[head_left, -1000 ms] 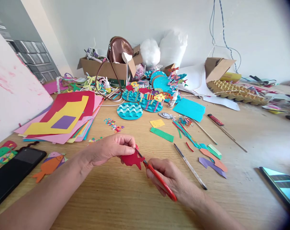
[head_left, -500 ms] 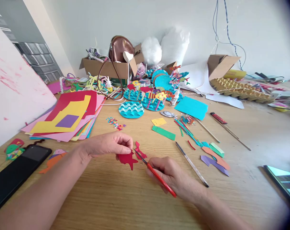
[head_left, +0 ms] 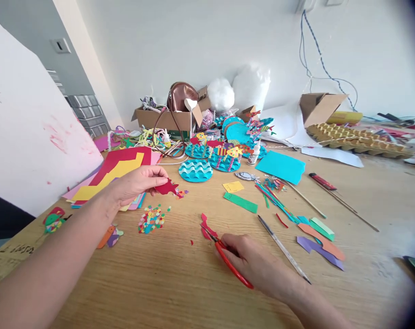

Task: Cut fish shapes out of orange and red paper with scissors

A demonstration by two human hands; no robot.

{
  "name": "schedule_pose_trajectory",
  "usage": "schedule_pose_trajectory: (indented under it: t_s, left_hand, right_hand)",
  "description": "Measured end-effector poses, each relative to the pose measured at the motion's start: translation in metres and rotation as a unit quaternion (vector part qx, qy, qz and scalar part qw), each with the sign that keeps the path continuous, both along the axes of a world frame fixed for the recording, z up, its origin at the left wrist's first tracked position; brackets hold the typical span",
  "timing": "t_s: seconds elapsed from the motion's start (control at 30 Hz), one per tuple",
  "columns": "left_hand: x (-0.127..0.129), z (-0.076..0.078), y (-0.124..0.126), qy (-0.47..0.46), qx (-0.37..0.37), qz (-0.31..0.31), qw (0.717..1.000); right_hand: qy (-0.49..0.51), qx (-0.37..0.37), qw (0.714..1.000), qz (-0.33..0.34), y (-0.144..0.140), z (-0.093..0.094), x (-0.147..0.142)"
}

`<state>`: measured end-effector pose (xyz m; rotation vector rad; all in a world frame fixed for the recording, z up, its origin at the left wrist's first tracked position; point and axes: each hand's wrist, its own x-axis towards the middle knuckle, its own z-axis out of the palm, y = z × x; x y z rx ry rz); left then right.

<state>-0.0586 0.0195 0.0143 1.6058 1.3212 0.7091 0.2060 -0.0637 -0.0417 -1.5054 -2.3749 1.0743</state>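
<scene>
My left hand [head_left: 142,182] pinches a small red paper cutout [head_left: 167,187] with pointed edges, holding it above the table near the coloured paper sheets. In my right hand [head_left: 247,256] are scissors with red handles [head_left: 233,267], their blades pointing to the far left. The blade tips lie over a curved red paper scrap [head_left: 204,223] on the table. A tiny red paper bit [head_left: 191,242] lies left of the blades. Round coloured paper dots [head_left: 152,219] are spread out below my left hand, and small bright paper pieces [head_left: 183,193] lie just beyond the cutout.
Blue wavy discs [head_left: 195,171] with paper fish stand further back, beside a glue bottle [head_left: 254,154]. A pen [head_left: 283,248], a green strip [head_left: 241,202] and purple scraps [head_left: 319,253] lie to the right. A cardboard box [head_left: 152,119] and an egg tray [head_left: 358,139] are behind.
My left hand has moved away from the scissors, left and farther back, carrying the red cutout. The view has shifted; the paper dots now show, and the black phone at left is out of view.
</scene>
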Motion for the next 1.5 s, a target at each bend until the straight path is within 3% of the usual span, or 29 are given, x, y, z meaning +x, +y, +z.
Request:
schedule_pose_trajectory:
  t_s: [0.13, 0.37, 0.67, 0.83, 1.03, 1.13, 1.2, 1.37, 1.5]
  left_hand:
    - [-0.002, -0.009, 0.013, 0.109, 0.023, -0.030, 0.993]
    - [-0.019, -0.008, 0.016, 0.160, 0.024, -0.051, 0.986]
    - [-0.099, -0.005, -0.017, 0.261, -0.041, -0.043, 0.963]
    - [-0.111, -0.021, -0.041, 0.339, -0.052, -0.065, 0.937]
    - [-0.101, -0.041, -0.064, 0.418, -0.011, -0.064, 0.906]
    - [-0.096, -0.042, -0.068, 0.474, 0.062, -0.040, 0.878]
    - [-0.086, -0.039, -0.068, 0.476, 0.104, -0.036, 0.873]
    - [-0.020, -0.033, -0.060, 0.381, 0.129, -0.140, 0.905]
    - [0.041, -0.038, -0.039, 0.322, 0.170, -0.227, 0.903]
  right_hand:
    - [-0.037, 0.007, 0.999, 0.003, -0.002, 0.006, -0.002]
    - [-0.076, 0.034, 0.996, 0.030, -0.007, 0.002, 0.009]
    - [-0.047, 0.008, 0.998, 0.038, -0.006, -0.015, 0.016]
    - [-0.023, -0.008, 0.999, 0.040, -0.004, -0.015, 0.019]
    - [-0.020, -0.005, 0.999, 0.033, -0.005, -0.013, 0.019]
    - [0.009, -0.002, 1.000, 0.014, -0.003, -0.009, 0.023]
    - [0.041, -0.001, 0.999, -0.021, -0.002, -0.003, 0.026]
    - [0.118, -0.048, 0.987, -0.099, 0.001, 0.016, 0.030]
    - [0.055, 0.011, 0.994, -0.097, 0.002, 0.015, 0.027]
